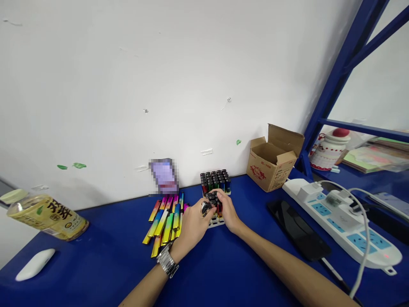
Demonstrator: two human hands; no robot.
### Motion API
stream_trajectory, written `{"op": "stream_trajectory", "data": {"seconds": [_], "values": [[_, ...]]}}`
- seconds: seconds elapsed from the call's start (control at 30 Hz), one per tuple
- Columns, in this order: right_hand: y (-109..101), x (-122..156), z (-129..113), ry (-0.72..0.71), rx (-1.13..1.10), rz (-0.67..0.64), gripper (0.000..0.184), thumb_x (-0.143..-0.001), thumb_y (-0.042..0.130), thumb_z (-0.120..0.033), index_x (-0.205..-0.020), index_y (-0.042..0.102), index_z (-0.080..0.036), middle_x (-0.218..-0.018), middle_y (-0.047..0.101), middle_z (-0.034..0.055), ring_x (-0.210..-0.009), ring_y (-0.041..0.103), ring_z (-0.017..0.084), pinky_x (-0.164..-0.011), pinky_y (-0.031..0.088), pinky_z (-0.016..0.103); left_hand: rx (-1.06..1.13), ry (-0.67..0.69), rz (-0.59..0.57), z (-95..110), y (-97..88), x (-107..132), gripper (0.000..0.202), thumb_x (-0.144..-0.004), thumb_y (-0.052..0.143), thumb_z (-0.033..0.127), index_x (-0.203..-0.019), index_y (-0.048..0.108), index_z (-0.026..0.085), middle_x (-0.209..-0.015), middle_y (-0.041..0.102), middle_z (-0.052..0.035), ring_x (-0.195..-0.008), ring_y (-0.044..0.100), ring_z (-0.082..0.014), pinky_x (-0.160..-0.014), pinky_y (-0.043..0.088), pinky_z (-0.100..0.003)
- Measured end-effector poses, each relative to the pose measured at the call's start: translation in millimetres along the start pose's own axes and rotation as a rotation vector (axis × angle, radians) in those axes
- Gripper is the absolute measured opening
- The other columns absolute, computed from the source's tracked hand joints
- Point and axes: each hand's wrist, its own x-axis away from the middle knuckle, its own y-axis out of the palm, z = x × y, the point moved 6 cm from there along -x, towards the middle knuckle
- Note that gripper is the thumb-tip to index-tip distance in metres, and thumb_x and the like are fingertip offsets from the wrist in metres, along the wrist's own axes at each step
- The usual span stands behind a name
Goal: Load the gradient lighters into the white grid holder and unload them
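Observation:
My left hand (197,218), a steel watch on its wrist, is closed on a dark, shiny-ended lighter (206,207). Curved round the right side of a cluster of black-topped lighters (212,196) is my right hand (228,212), its fingers against them. Beneath both hands, a white tray with holes (217,222) shows its front edge. Behind them, several upright lighters (216,181) stand in rows, with red, green and blue bodies. To the left of my left hand lies a pile of shiny gradient-coloured lighters or sleeves (168,221). My fingers partly hide what they grip.
A blurred-out phone-like screen (164,175) leans on the wall. An open cardboard box (271,160) stands back right. On the right lie a black phone (298,230) and a power strip (345,230) with cables. A drink bottle (47,215) and white mouse (36,264) are left.

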Motion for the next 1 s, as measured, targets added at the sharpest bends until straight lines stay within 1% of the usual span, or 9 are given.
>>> {"op": "stream_trajectory", "data": {"seconds": [0.17, 0.23, 0.3, 0.4, 0.47, 0.6, 0.73, 0.9, 1.0], "values": [[-1, 0, -4, -0.025, 0.009, 0.013, 0.031, -0.09, 0.034, -0.037, -0.087, 0.059, -0.02, -0.086, 0.064, 0.0031, -0.088, 0.057, 0.021, -0.079, 0.042, 0.029, 0.138, -0.05, 0.127, 5, -35.9, -4, 0.028, -0.077, 0.058, 0.045, -0.074, 0.06, 0.017, -0.055, 0.056, 0.0026, -0.05, 0.048, -0.011, -0.048, 0.035, -0.021], [-1, 1, -4, -0.015, 0.009, 0.013, 0.03, -0.09, 0.034, -0.036, -0.089, 0.06, -0.02, -0.088, 0.065, 0.003, -0.09, 0.058, 0.021, -0.081, 0.042, 0.029, 0.033, -0.13, 0.01, 2, -53.2, -8, 0.029, -0.073, 0.061, 0.041, -0.058, 0.055, 0.017, -0.049, 0.054, 0.0025, -0.045, 0.046, -0.0099, -0.046, 0.034, -0.021], [-1, 1, -4, 0.003, 0.01, 0.011, 0.031, -0.089, 0.034, -0.036, -0.09, 0.06, -0.019, -0.088, 0.065, 0.0027, -0.09, 0.058, 0.021, -0.081, 0.041, 0.029, -0.031, -0.296, -0.133, -11, -71.2, -10, 0.033, -0.072, 0.06, 0.041, -0.05, 0.053, 0.017, -0.041, 0.048, 0.0036, -0.035, 0.039, -0.0086, -0.039, 0.028, -0.021], [0, 1, -4, 0.011, 0.014, 0.005, 0.032, -0.089, 0.034, -0.037, -0.09, 0.06, -0.019, -0.089, 0.064, 0.0029, -0.089, 0.058, 0.021, -0.082, 0.04, 0.029, -0.08, -0.387, -0.19, -35, -103.4, -16, 0.032, -0.07, 0.06, 0.04, -0.048, 0.05, 0.019, -0.033, 0.039, 0.0059, -0.028, 0.03, -0.0076, -0.033, 0.021, -0.021], [0, 1, -4, 0.008, 0.014, 0.006, 0.031, -0.089, 0.034, -0.037, -0.09, 0.06, -0.019, -0.088, 0.064, 0.0028, -0.09, 0.058, 0.021, -0.081, 0.04, 0.029, -0.136, -0.449, -0.164, -56, -123.7, -22, 0.033, -0.071, 0.057, 0.041, -0.047, 0.048, 0.02, -0.027, 0.031, 0.0064, -0.025, 0.029, -0.0091, -0.032, 0.021, -0.021], [0, 1, -5, -0.008, 0.029, 0.022, 0.031, -0.089, 0.035, -0.037, -0.09, 0.06, -0.019, -0.087, 0.064, 0.0026, -0.089, 0.058, 0.021, -0.079, 0.041, 0.029, -0.276, -0.539, -0.037, -92, -153.0, -36, 0.032, -0.069, 0.057, 0.038, -0.046, 0.048, 0.019, -0.028, 0.036, 0.0038, -0.027, 0.035, -0.0105, -0.035, 0.027, -0.022], [0, 1, -4, 0.002, 0.038, 0.014, 0.032, -0.089, 0.034, -0.038, -0.09, 0.06, -0.02, -0.089, 0.064, 0.003, -0.089, 0.057, 0.022, -0.08, 0.04, 0.029, -0.327, -0.528, -0.052, -98, -149.6, -46, 0.032, -0.068, 0.057, 0.039, -0.045, 0.047, 0.019, -0.031, 0.04, 0.002, -0.029, 0.036, -0.0113, -0.037, 0.028, -0.023], [0, 1, -6, -0.002, 0.032, 0.003, 0.031, -0.09, 0.034, -0.037, -0.09, 0.06, -0.019, -0.09, 0.064, 0.0033, -0.09, 0.057, 0.021, -0.079, 0.04, 0.029, -0.373, -0.304, 0.008, -62, -131.3, -55, 0.027, -0.066, 0.059, 0.034, -0.046, 0.049, 0.019, -0.038, 0.045, 0.0027, -0.036, 0.043, -0.0113, -0.041, 0.029, -0.022], [0, 3, -7, -0.005, 0.072, 0.01, 0.03, -0.089, 0.034, -0.035, -0.09, 0.06, -0.02, -0.086, 0.063, 0.0022, -0.084, 0.057, 0.02, -0.076, 0.04, 0.028, -0.166, -0.317, -0.105, -47, -110.9, -49, 0.03, -0.07, 0.057, 0.038, -0.047, 0.048, 0.02, -0.034, 0.039, 0.0053, -0.03, 0.035, -0.0094, -0.037, 0.025, -0.022]]}}
